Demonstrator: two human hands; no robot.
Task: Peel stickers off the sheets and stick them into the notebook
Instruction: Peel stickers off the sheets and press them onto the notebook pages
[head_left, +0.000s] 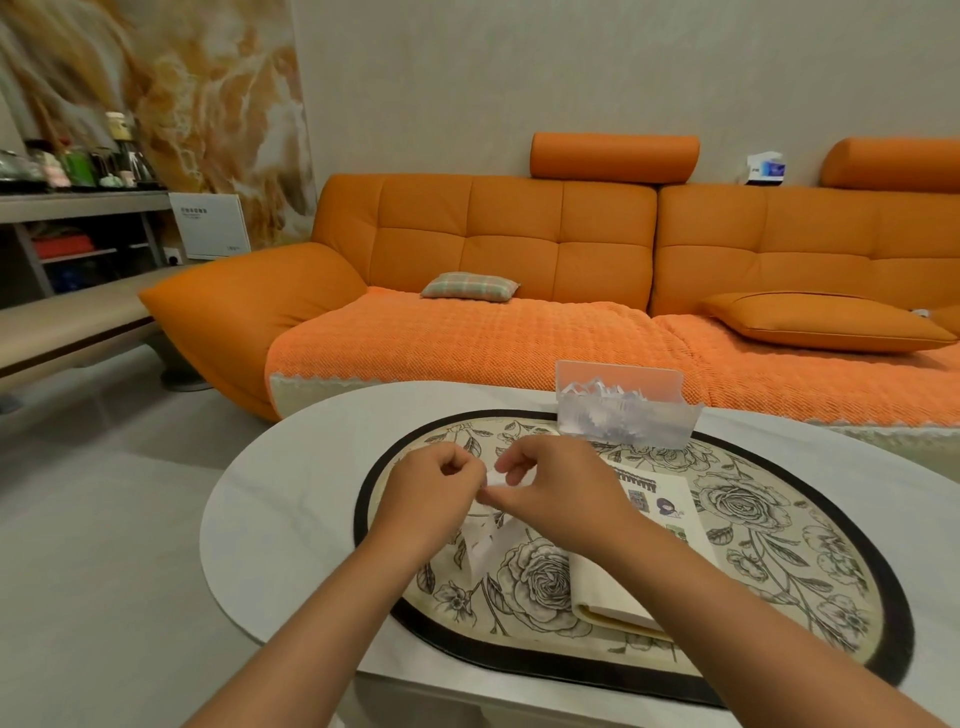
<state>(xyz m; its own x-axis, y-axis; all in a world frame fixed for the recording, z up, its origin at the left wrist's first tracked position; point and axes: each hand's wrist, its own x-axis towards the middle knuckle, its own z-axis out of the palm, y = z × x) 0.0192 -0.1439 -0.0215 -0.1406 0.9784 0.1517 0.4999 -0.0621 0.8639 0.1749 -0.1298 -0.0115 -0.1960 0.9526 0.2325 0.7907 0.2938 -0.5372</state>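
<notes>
My left hand and my right hand meet above the flowered mat, fingers pinched together on a small white sticker sheet. More white sheets lie on the mat just below my hands. The open notebook rests to the right, partly under my right forearm, with a few stickers showing on its cream page. Which hand grips the sticker itself is too small to tell.
The oval mat with black rim lies on a round white table. A clear plastic holder stands at the mat's far edge. An orange sofa runs behind, shelves at far left.
</notes>
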